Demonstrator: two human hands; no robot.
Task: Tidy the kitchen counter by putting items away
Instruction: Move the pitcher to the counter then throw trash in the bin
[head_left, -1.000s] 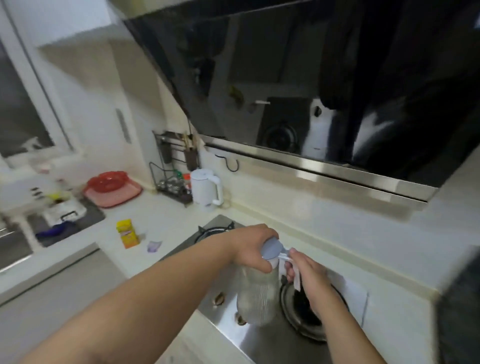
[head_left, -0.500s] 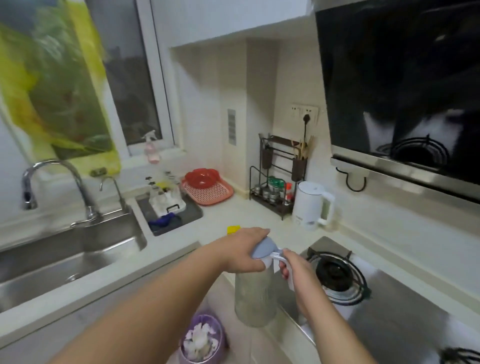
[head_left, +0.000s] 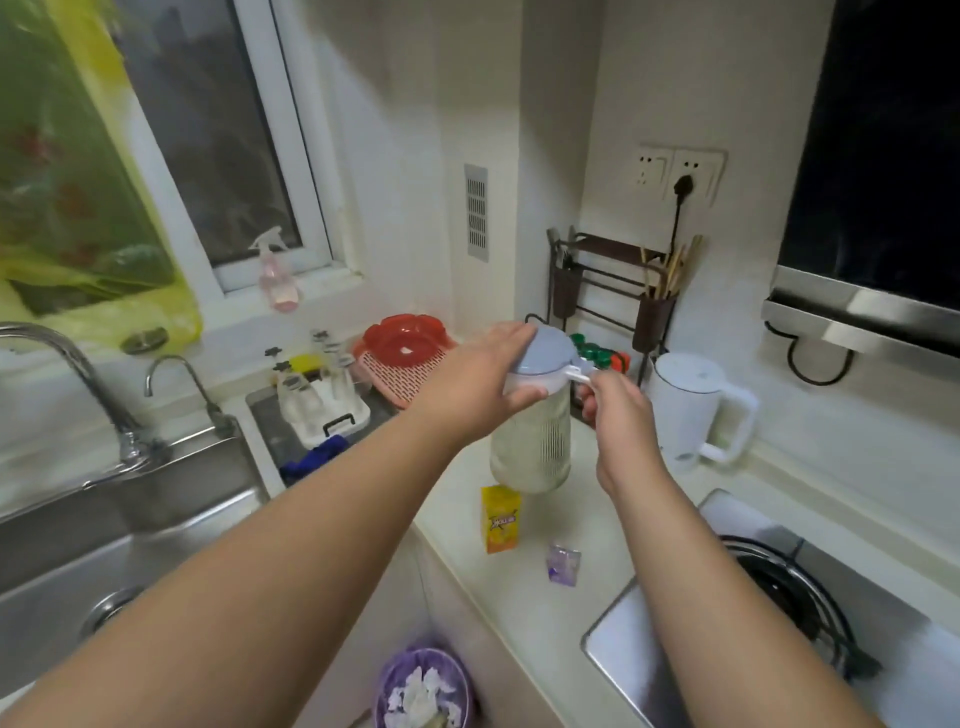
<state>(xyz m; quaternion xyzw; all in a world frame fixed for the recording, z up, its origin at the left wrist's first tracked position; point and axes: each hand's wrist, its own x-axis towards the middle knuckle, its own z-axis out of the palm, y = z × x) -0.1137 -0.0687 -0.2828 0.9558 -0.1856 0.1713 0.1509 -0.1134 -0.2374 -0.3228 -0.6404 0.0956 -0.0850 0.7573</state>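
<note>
A clear ribbed pitcher (head_left: 532, 447) with a pale blue lid (head_left: 540, 353) hangs in the air above the white counter (head_left: 524, 587), in front of the spice rack. My left hand (head_left: 478, 379) grips the lid from the left side. My right hand (head_left: 618, 415) holds the pitcher's white handle at the right. On the counter below sit a small yellow box (head_left: 500, 518) and a crumpled purple wrapper (head_left: 564, 565).
A white kettle (head_left: 693, 410) stands right of the pitcher, a rack of spice jars (head_left: 597, 356) behind it. A red bowl on a pink tray (head_left: 400, 353), a cup rack (head_left: 317, 400), the steel sink (head_left: 104, 561), a gas hob (head_left: 789, 597) and a purple bin (head_left: 423, 688) surround the counter.
The view swung left from the hob to the sink corner. Both hands carried the pitcher away from the hob and up over the counter near the spice rack.
</note>
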